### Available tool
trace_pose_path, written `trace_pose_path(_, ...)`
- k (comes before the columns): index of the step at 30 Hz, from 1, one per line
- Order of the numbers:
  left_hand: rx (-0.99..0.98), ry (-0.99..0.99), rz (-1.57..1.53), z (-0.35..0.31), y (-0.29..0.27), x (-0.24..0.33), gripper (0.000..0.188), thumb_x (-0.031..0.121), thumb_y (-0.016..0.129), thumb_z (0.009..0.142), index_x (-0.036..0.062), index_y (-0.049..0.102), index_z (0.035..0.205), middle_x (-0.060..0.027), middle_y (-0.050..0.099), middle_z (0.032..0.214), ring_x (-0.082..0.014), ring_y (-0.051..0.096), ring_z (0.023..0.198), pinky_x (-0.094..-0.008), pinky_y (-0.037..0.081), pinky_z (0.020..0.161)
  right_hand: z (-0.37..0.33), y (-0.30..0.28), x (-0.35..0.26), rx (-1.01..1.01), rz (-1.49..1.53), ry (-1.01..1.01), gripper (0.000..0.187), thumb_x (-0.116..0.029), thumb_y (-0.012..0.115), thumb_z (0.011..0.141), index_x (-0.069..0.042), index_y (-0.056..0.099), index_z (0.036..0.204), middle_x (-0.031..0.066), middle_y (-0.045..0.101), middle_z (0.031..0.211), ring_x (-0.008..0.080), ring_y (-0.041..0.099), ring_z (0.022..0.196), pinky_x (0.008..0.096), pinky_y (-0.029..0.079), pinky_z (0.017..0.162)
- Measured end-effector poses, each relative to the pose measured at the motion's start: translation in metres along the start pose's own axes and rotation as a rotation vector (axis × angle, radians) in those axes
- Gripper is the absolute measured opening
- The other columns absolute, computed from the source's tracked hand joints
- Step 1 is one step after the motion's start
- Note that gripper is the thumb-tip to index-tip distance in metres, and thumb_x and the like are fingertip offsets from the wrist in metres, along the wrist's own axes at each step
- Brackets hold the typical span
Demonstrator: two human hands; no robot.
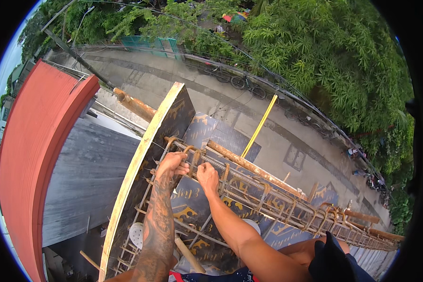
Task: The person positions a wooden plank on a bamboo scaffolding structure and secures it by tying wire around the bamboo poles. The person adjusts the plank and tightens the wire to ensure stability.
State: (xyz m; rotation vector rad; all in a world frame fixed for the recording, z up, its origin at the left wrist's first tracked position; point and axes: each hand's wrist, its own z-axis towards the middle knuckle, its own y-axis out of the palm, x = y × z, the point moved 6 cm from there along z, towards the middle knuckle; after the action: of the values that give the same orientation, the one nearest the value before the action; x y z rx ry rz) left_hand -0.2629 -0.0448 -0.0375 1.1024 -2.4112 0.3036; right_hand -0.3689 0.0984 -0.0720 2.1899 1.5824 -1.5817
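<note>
My left hand [174, 163], at the end of a tattooed forearm, is closed with its fingers bent together beside a rusty bent stirrup [191, 149] near the corner of a rebar cage [239, 176]. Just to the right, my right hand [207, 177] is closed in a pinch against the same cage, by another stirrup [225, 172]. Whatever thin thing either hand pinches is too small or hidden to make out. Ribbed long bars run from this corner toward the lower right, with stirrups around them.
Printed dark plywood panel [171, 117] with a pale edge stands on the left. A rusty pipe [254, 167] lies along the cage; a yellow bar [260, 126] sticks out over the street [296, 136] far below. A red roof [37, 141] is at left, trees [324, 51] beyond.
</note>
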Motion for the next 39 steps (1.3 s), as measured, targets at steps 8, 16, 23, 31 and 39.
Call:
trace_pose_path(8,0.097,-0.018,0.179,0.004,0.009,0.002,0.026,0.011,0.054,0.101,-0.0066,0.056,0.121,-0.0144,0.069,0.074,-0.0238,0.072,0.057,-0.0319,0.061,0.044,-0.003,0.002,0.001,-0.021,-0.03,-0.047,0.037,-0.036,0.055,0.093,-0.007,0.073,0.109,0.0237,0.075,0.099,0.0442,0.07,0.098,0.0508,0.054,0.089)
trace_pose_path(16,0.136,0.075,0.205,-0.001,0.011,-0.002,0.022,0.011,0.052,0.1,-0.0072,0.057,0.112,-0.0151,0.067,0.069,-0.0273,0.072,0.055,-0.0351,0.061,0.042,-0.001,0.002,0.001,-0.017,0.008,-0.035,0.036,-0.037,0.056,0.093,-0.008,0.072,0.107,0.0224,0.075,0.1,0.0442,0.07,0.099,0.0513,0.054,0.09)
trace_pose_path(23,0.13,-0.093,0.295,0.018,0.004,-0.002,0.014,0.004,0.059,0.092,-0.0063,0.057,0.101,-0.0057,0.055,0.062,-0.0249,0.07,0.053,-0.0348,0.061,0.042,-0.002,0.003,0.0,-0.014,-0.026,-0.009,0.036,-0.037,0.057,0.092,-0.008,0.073,0.106,0.0223,0.075,0.098,0.0438,0.07,0.098,0.0513,0.054,0.089)
trace_pose_path(31,-0.028,-0.085,0.205,0.025,-0.001,-0.011,0.012,0.0,0.061,0.089,0.0028,0.057,0.1,0.0001,0.053,0.062,-0.0142,0.062,0.047,-0.0261,0.056,0.041,-0.004,0.002,-0.002,0.094,-0.016,-0.061,0.028,-0.029,0.058,0.091,-0.006,0.074,0.098,0.0222,0.074,0.089,0.0432,0.072,0.088,0.0499,0.056,0.08)
trace_pose_path(39,0.038,-0.06,0.247,0.017,0.007,-0.01,0.027,0.0,0.064,0.089,0.0039,0.05,0.112,-0.0067,0.061,0.065,-0.0165,0.063,0.046,-0.0285,0.055,0.038,-0.003,0.003,-0.001,0.101,-0.002,-0.073,0.028,-0.03,0.06,0.092,-0.006,0.073,0.1,0.0211,0.075,0.089,0.0425,0.072,0.087,0.05,0.056,0.079)
